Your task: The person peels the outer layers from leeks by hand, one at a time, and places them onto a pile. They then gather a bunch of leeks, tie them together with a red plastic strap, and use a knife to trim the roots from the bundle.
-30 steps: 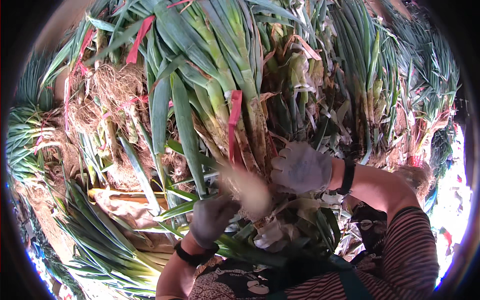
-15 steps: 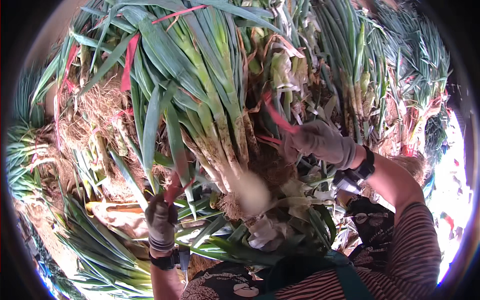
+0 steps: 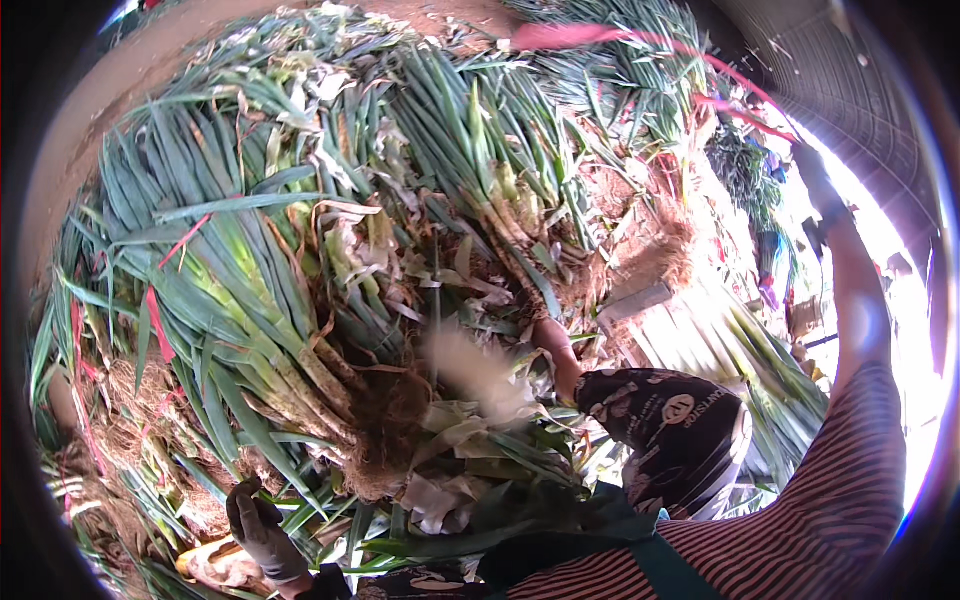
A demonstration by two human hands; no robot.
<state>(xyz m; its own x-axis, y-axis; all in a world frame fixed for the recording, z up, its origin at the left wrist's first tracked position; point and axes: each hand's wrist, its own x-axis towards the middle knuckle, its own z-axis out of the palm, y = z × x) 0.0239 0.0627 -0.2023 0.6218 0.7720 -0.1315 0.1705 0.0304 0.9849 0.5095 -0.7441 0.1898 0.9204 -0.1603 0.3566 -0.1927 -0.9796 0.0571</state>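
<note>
A bundle of leeks (image 3: 250,320), with long green leaves and a brown root clump (image 3: 385,445), lies in front of me on a heap of other leeks. My left hand (image 3: 262,530), in a grey glove, is low at the bottom left among the leaf ends, fingers curled; what it grips is hidden. My right arm in a striped sleeve is raised far to the upper right. At its end my gloved right hand (image 3: 812,172) grips a long pink strip (image 3: 640,45) that arcs across the top.
Tied leek bundles with pink bands (image 3: 155,320) cover the ground on all sides, mixed with torn leaves and soil. My knee in dark patterned cloth (image 3: 670,430) sits at the lower right. Bright daylight glares at the right rim.
My right hand has left the bundle's root end and swung high to the upper right, trailing the pink strip. My left hand has dropped lower. The view has turned right.
</note>
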